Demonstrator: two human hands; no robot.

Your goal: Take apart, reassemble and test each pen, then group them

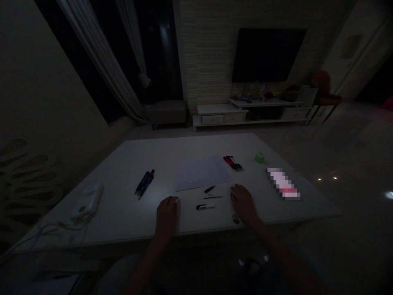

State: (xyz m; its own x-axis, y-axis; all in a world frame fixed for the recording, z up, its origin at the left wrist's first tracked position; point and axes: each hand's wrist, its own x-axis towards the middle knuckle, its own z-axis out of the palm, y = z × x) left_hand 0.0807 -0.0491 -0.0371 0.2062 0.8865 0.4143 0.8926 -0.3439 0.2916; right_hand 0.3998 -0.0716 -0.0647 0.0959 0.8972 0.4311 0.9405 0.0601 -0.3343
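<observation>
The room is dim. My left hand (166,215) rests near the table's front edge, fingers curled, with a small pale bit at the fingertips that I cannot make out. My right hand (244,203) lies on the tabletop with its fingers laid out and nothing visible in them. Between the hands are a short black pen piece (210,189), a thin dark pen refill (213,198) and a black-and-white pen barrel (205,207). A small multicoloured item (235,219) sits just below my right hand. Beyond the pen parts is a sheet of paper (196,174) covered in writing.
On the white table (138,153), several pens (145,183) lie at left and a bundle of pens (233,163) at right. A green cube (259,157) and a blurred-out phone-like object (283,184) are farther right. A white power strip (88,200) with cables stands at left.
</observation>
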